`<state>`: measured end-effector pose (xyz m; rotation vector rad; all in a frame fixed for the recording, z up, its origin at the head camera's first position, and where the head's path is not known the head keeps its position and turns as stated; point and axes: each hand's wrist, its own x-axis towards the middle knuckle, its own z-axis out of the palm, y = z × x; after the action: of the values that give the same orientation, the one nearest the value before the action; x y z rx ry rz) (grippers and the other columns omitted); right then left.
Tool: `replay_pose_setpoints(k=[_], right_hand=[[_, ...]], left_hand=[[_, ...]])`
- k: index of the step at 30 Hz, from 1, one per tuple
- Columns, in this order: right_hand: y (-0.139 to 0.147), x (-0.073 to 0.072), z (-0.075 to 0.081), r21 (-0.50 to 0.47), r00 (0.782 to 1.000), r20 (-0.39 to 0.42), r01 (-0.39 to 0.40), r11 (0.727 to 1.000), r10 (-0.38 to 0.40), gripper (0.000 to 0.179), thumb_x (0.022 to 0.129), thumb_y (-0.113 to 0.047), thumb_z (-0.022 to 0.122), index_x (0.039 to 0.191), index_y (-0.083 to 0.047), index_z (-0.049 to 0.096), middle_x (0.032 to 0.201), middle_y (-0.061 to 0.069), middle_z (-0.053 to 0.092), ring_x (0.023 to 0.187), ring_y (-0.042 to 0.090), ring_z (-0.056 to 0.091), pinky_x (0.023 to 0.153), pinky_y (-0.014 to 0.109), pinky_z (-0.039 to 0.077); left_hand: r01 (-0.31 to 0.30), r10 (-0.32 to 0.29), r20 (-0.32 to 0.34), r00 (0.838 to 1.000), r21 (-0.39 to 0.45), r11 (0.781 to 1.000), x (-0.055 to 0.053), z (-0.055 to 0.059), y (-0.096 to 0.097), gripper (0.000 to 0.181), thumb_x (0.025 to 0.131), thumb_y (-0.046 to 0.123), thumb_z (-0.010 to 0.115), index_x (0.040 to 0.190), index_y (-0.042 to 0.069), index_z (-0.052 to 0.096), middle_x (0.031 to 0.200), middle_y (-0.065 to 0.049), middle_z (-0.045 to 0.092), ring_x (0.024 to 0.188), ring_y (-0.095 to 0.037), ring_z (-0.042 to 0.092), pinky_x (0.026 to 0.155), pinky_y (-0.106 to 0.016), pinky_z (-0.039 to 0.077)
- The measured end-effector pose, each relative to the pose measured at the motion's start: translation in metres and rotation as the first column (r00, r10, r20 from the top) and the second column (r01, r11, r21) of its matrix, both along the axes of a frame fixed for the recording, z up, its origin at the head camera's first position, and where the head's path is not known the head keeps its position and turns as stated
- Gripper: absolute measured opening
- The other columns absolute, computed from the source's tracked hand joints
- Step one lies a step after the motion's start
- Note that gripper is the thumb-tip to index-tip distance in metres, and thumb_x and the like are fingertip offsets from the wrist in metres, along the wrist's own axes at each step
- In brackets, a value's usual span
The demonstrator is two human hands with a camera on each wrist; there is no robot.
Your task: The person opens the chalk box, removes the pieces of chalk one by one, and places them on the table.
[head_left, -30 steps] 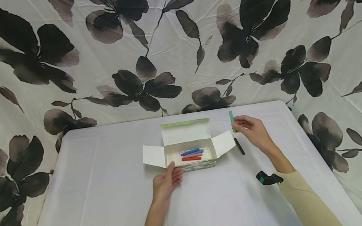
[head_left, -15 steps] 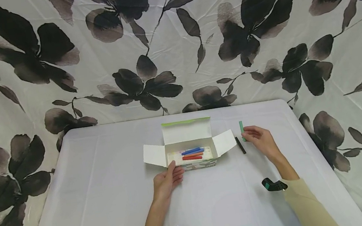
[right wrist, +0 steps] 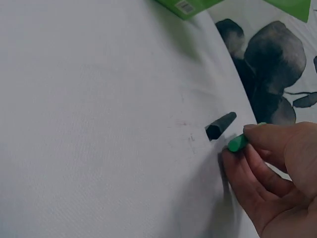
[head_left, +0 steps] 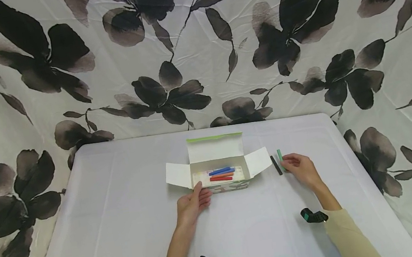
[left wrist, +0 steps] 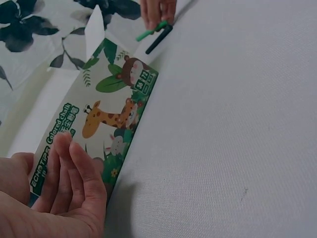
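Note:
An open chalk box (head_left: 222,187) stands on the white table, its animal-printed front facing me. My left hand (head_left: 191,205) holds its front left corner, thumb over the rim and fingers along the front (left wrist: 74,183). Inside lie several chalk sticks: blue (head_left: 220,171), orange (head_left: 223,175) and red (head_left: 221,179). Right of the box, my right hand (head_left: 302,169) pinches a green chalk stick (right wrist: 238,143) between thumb and fingers, low over the table. A black chalk stick (head_left: 276,165) lies just left of the green one, near the box's right flap.
The box's lid (head_left: 215,148) stands raised at the back. Its left flap (head_left: 178,174) and right flap (head_left: 258,163) spread outward. A floral cloth (head_left: 226,46) hangs behind the table (head_left: 125,227). Black wrist cameras sit on both sleeves.
My right hand has brought the green chalk stick down and toward me, right beside the black one. The left hand stays at the box. The whole head view has shifted slightly.

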<state>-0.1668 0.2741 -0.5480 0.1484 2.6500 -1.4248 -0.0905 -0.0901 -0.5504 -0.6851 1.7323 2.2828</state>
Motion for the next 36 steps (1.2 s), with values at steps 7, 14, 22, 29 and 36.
replay_pose_setpoints(k=[7, 14, 22, 29, 36], right_hand=[[0.001, -0.003, -0.002, 0.134, 1.000, -0.018, -0.016, 0.991, 0.019, 0.030, 0.099, -0.015, 0.069, 0.119, 0.008, 0.068, 0.104, 0.020, 0.073, 0.095, 0.032, 0.070, 0.071, 0.023, 0.053], [-0.003, -0.005, 0.001, 0.186, 0.999, -0.045, -0.019, 0.982, 0.028, 0.022, 0.095, -0.008, 0.069, 0.109, 0.010, 0.070, 0.090, 0.016, 0.072, 0.080, 0.022, 0.066, 0.065, 0.022, 0.049], [-0.004, -0.006, 0.004, 0.199, 0.999, -0.036, -0.010, 0.980, 0.018, 0.023, 0.098, -0.010, 0.066, 0.110, 0.009, 0.070, 0.092, 0.016, 0.071, 0.081, 0.022, 0.065, 0.068, 0.026, 0.049], [-0.010, -0.012, 0.022, 0.189, 0.996, -0.086, 0.013, 0.982, 0.004, 0.023, 0.102, -0.013, 0.063, 0.111, 0.007, 0.069, 0.101, 0.021, 0.070, 0.093, 0.032, 0.068, 0.079, 0.034, 0.054], [-0.019, -0.021, 0.045, 0.153, 0.979, -0.202, 0.008, 0.988, 0.023, 0.022, 0.104, -0.013, 0.063, 0.112, 0.006, 0.068, 0.102, 0.021, 0.072, 0.095, 0.033, 0.070, 0.079, 0.028, 0.056]], left_hand=[[0.017, -0.017, -0.011, 1.000, 0.014, 1.000, 0.000, -0.001, 0.001, 0.054, 0.103, 0.041, 0.064, 0.111, -0.012, 0.069, 0.098, -0.013, 0.077, 0.081, -0.013, 0.072, 0.074, -0.023, 0.061], [0.007, -0.007, 0.001, 1.000, 0.014, 1.000, -0.001, 0.000, 0.002, 0.054, 0.101, 0.041, 0.067, 0.110, -0.012, 0.070, 0.097, -0.013, 0.077, 0.079, -0.012, 0.071, 0.073, -0.022, 0.060], [-0.003, 0.003, 0.003, 1.000, 0.009, 1.000, -0.002, -0.002, 0.004, 0.054, 0.101, 0.040, 0.067, 0.108, -0.013, 0.070, 0.094, -0.012, 0.077, 0.076, -0.011, 0.070, 0.070, -0.021, 0.060], [-0.013, 0.013, 0.008, 1.000, 0.002, 1.000, -0.002, -0.002, 0.003, 0.053, 0.101, 0.040, 0.067, 0.107, -0.013, 0.070, 0.094, -0.013, 0.077, 0.077, -0.011, 0.071, 0.070, -0.021, 0.060], [-0.021, 0.021, -0.007, 1.000, 0.019, 1.000, -0.001, -0.001, 0.002, 0.053, 0.102, 0.038, 0.067, 0.106, -0.014, 0.069, 0.090, -0.011, 0.077, 0.075, -0.011, 0.070, 0.069, -0.020, 0.060]])
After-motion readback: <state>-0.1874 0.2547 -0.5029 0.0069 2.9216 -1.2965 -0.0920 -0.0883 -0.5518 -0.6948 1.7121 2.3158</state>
